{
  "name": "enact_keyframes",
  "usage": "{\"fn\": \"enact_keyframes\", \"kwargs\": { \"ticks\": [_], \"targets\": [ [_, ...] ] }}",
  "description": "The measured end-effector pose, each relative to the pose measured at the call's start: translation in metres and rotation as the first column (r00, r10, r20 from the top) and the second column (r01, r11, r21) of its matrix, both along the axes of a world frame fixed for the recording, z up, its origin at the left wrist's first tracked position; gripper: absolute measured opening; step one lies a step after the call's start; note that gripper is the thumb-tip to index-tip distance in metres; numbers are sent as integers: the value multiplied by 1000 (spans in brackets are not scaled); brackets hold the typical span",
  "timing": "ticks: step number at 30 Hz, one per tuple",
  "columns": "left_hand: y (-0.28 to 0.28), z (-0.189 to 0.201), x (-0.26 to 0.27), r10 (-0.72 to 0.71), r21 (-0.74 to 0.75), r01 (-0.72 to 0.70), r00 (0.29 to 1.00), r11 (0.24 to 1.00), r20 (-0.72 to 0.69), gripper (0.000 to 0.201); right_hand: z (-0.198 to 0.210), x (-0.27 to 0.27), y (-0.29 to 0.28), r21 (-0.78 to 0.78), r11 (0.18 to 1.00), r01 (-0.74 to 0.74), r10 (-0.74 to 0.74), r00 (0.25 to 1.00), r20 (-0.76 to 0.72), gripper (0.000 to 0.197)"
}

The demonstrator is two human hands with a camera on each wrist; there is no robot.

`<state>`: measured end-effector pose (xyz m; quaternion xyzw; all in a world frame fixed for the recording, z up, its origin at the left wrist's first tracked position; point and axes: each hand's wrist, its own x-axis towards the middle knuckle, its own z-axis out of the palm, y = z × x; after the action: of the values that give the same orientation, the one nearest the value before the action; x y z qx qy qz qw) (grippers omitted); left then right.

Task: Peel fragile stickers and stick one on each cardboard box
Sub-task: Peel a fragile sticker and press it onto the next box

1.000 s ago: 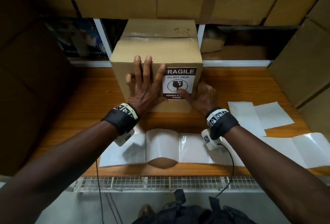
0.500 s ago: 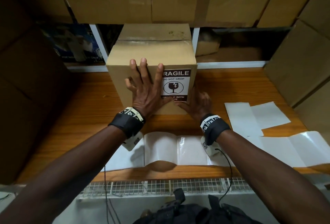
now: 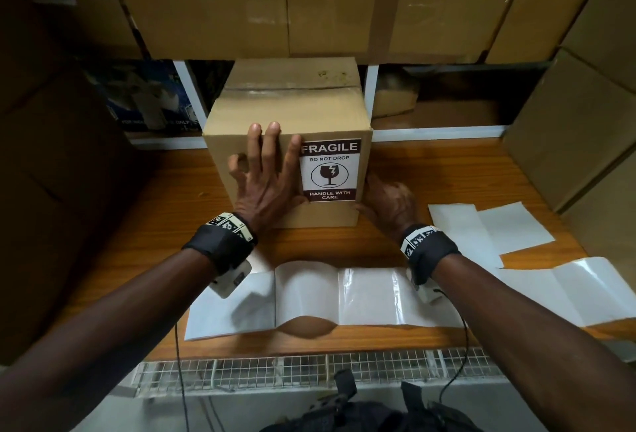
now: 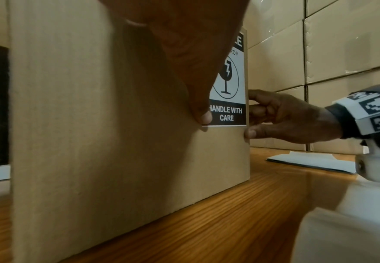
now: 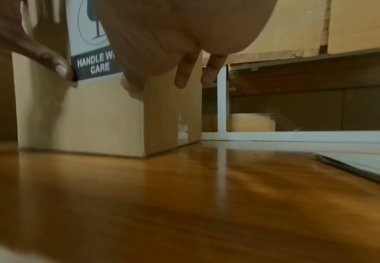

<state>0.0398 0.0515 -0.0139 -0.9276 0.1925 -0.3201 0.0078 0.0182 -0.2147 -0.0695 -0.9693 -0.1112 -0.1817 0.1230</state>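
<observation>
Stacked cartons [image 3: 309, 8] fill the shelf above and the walls to either side. Below them runs the wooden counter [image 3: 447, 170], with a wire grille [image 3: 309, 373] along its near edge.

The box [image 3: 292, 115] stands upright on the counter, near its back, its top seam taped. Its front face carries the sticker [image 3: 330, 170], upright at the right side of that face, its right edge close to the box corner; it reads FRAGILE, DO NOT DROP, HANDLE WITH CARE around a broken-glass symbol. In the left wrist view it lies flat against the cardboard.

A strip of glossy white backing paper [image 3: 344, 297] lies along the counter's near edge, partly under both wrists, one section bowed up. More backing sheets [image 3: 488, 225] lie to the right, apart from the box.

The left hand [image 3: 265, 183] is spread flat on the box front, fingers straight and pointing up, thumb tip touching the sticker's lower left corner; it grasps nothing. The right hand [image 3: 389, 201] sits at the box's lower right corner, thumb on the front face just below the sticker, fingers loosely bent along the right side, steadying the box.
</observation>
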Motion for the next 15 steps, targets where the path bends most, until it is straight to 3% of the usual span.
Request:
{"fn": "enact_keyframes", "kwargs": {
  "ticks": [3,8,12,15],
  "targets": [
    [-3,7,-2,30,-38,-30,999,999,11,148,9,-2,5,102,995,8,-18,996,91,67],
    [-1,18,1,36,-97,-33,999,995,23,140,41,22,8,249,968,23,-49,994,100,99],
    [5,23,6,-70,-170,81,995,982,70,108,66,37,-5,199,974,-110,72,979,189,96],
    [5,30,10,-130,-249,153,986,956,106,82,84,40,-10,105,989,-100,75,973,220,91]
  ]
}}
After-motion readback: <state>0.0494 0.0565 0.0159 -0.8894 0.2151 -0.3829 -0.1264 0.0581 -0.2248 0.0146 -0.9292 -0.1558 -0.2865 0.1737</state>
